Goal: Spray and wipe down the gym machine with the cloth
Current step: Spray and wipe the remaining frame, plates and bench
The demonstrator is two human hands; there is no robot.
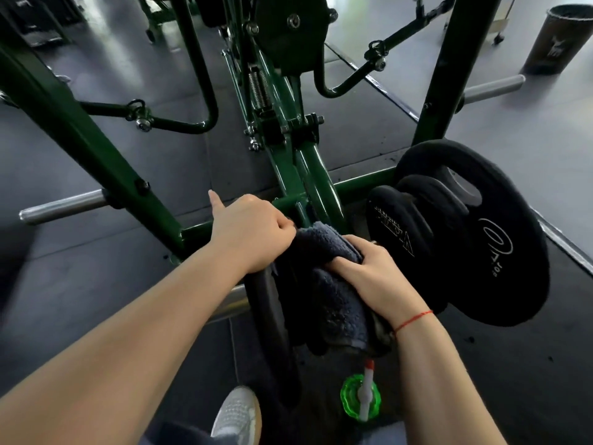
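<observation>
Left hand (250,232), just below centre, has its fingers curled over the top edge of an upright black plate (269,332), with the thumb sticking out toward 10 o'clock. Right hand (369,271), at 5 o'clock, is clenched on a dark grey cloth (333,300) draped over that plate, between the two hands. A green spray bottle (361,396) stands on the floor at 6 o'clock. The green machine frame (96,149) spans 9 to 12 o'clock. Stacked weight plates (481,236) hang at 3 o'clock.
</observation>
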